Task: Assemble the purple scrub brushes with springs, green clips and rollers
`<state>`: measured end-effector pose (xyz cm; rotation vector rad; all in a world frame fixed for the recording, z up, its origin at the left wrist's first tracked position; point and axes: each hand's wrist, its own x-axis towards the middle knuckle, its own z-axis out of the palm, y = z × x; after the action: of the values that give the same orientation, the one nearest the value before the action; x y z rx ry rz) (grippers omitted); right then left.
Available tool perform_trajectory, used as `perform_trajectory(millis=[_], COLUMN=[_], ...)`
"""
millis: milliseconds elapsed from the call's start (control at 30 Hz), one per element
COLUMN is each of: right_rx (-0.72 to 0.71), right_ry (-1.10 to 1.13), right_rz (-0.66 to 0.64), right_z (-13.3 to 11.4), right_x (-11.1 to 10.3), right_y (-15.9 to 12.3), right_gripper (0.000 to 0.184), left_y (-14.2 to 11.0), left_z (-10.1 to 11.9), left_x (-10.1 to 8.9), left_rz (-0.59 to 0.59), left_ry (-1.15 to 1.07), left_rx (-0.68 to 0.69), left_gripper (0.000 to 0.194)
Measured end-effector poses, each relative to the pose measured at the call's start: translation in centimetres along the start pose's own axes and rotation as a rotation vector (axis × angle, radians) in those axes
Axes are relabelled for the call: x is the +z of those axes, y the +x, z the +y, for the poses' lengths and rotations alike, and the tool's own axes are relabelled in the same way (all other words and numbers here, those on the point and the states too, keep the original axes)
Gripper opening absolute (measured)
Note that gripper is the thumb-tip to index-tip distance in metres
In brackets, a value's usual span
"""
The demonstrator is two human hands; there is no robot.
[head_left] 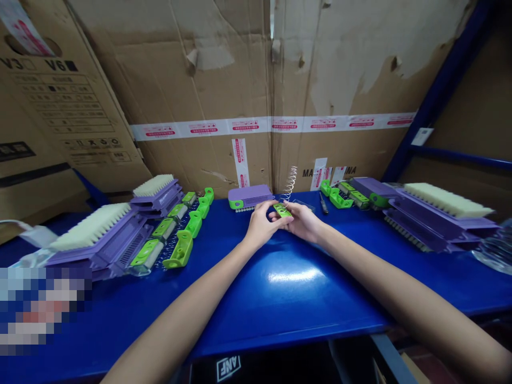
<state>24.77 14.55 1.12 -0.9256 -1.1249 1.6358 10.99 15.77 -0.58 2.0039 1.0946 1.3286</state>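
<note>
Your left hand (259, 223) and right hand (304, 221) meet over the far half of the desk (240, 298), both on the small green-topped block (282, 210). The block is between your two hands, raised toward you with its green face showing, just in front of the purple brush (252, 196).

On your left hand, the index finger and thumb are parted by about the block's own breadth and close on it from the left, the index along the far edge and the thumb at the near edge. On your right hand, the thumb presses near the block's right-hand end, while the other fingers (273, 215) curl behind and under it, their tips showing at its left side. Neither hand is spread wide. How firmly you grip, and where the hidden fingertips press, you cannot tell from here.

A thin wire spring (290, 184) rises from the far side of the block, leaning slightly right; whether it is seated in the block is unclear.

To your left lie a row of similar blocks (163, 228), a row of green caps (193, 224) and stacked purple shells (100, 248) topped by cream bristles (94, 225). Near your right hand, a slim dark tool (324, 204) lies on the desk, with more green caps, blocks and purple shells beyond it to the right.
</note>
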Motion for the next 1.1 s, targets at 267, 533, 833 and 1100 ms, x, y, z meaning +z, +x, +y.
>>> perform_trajectory(millis=[267, 533, 833, 1100], right_rx=[-0.061, -0.073, -0.182, -0.264], right_ry=[0.125, 0.285, 0.318, 0.277], right_rz=[0.082, 0.061, 0.241, 0.295], right_z=[-0.5, -0.7, -0.4, -0.1], right_x=[-0.4, -0.4, -1.3, -2.1], right_y=[-0.3, -0.4, 0.2, 0.7], right_gripper=[0.022, 0.024, 0.039, 0.034], left_y=[0.9, 0.7, 1.3, 1.8], left_z=[-0.6, -1.5, -3.5, -3.8], left_x=[-1.1, -0.6, -2.9, -4.3], left_rz=[0.073, 0.002, -0.017, 0.03], left_ry=[0.141, 0.236, 0.896, 1.097], left_rx=[0.151, 0.239, 0.313, 0.222], left_gripper=[0.032, 0.041, 0.058, 0.063])
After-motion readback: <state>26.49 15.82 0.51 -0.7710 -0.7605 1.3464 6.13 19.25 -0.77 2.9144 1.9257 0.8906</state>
